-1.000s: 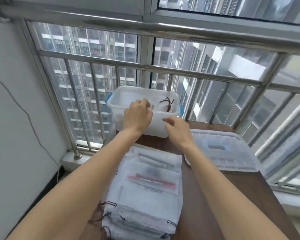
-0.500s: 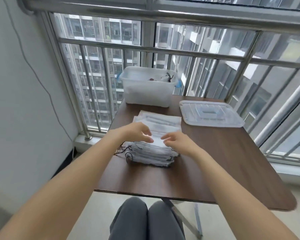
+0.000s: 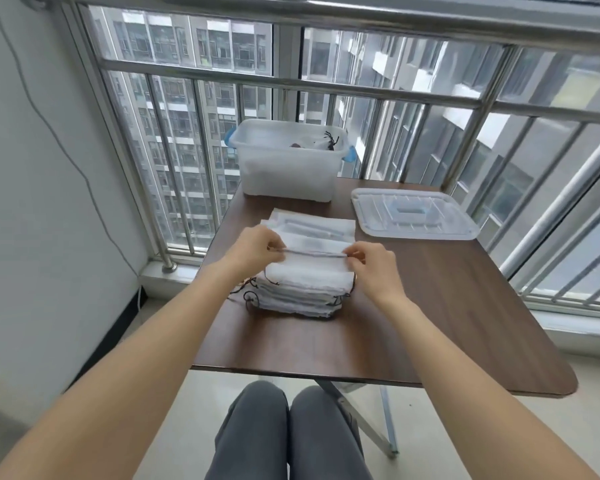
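Observation:
A stack of white mesh drawstring bags (image 3: 302,292) lies on the brown table (image 3: 430,323), with flat clear packets (image 3: 316,226) just behind it. My left hand (image 3: 257,251) pinches the left end of the top bag (image 3: 312,268), at its far edge. My right hand (image 3: 371,265) pinches the right end of that same edge, lifting it slightly off the stack. Black cords hang from the stack's left and right sides.
A translucent white storage bin (image 3: 288,171) with blue latches stands at the table's far edge, small dark items inside. Its lid (image 3: 413,218) lies flat to the right. Metal window bars run behind the table. My knees sit under the near edge.
Both hands left the bin and came back to the stack. From hovering over it half a second ago, they now pinch the top bag's far edge. The camera view pulled back.

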Motion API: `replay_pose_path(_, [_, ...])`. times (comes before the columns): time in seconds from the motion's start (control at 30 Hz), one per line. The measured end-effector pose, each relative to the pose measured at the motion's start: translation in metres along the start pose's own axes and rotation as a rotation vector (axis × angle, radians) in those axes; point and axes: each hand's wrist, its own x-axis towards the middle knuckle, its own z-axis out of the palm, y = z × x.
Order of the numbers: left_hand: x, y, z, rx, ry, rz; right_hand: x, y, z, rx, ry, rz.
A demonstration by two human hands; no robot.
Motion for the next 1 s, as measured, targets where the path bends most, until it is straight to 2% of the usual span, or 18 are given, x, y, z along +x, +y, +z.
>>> replay_pose_path(0.1, [0.003,0.007,0.001,-0.115,0.214,-0.033,0.004,-0.001,-0.004,0.04,0.137,-0.006])
replay_pose_path(0.2, [0.005,0.012,0.0,-0.182,0.334,-0.065,0.007,-0.002,-0.006,0.097,0.292,0.016])
replay_pose_path(0.37, [0.01,0.011,0.001,-0.18,0.363,-0.079,0.012,-0.003,-0.002,0.204,0.388,0.081])
replay_pose_path(0.47, [0.012,0.013,0.0,-0.157,0.403,-0.074,0.018,-0.002,-0.002,0.302,0.378,0.204])
replay_pose_path(0.57, [0.017,0.014,-0.001,-0.331,0.44,-0.157,0.023,-0.006,-0.002,0.645,0.365,0.38])
replay_pose_path(0.67, [0.021,0.016,0.002,-0.776,0.417,-0.306,0.025,-0.015,-0.01,1.256,0.337,0.583])
replay_pose_path(0.77, [0.024,0.02,0.01,-1.168,0.415,-0.434,0.027,-0.016,-0.015,1.518,0.289,0.738])
replay_pose_path(0.83, [0.025,0.019,0.011,-1.4,0.415,-0.518,0.027,-0.011,-0.013,1.548,0.254,0.76])
replay_pose_path(0.87, [0.026,0.016,0.011,-1.427,0.417,-0.56,0.027,-0.008,-0.013,1.531,0.257,0.763])
replay_pose_path(1.0, [0.027,0.006,0.008,-1.183,0.435,-0.645,0.028,0.004,-0.015,1.288,0.265,0.668])
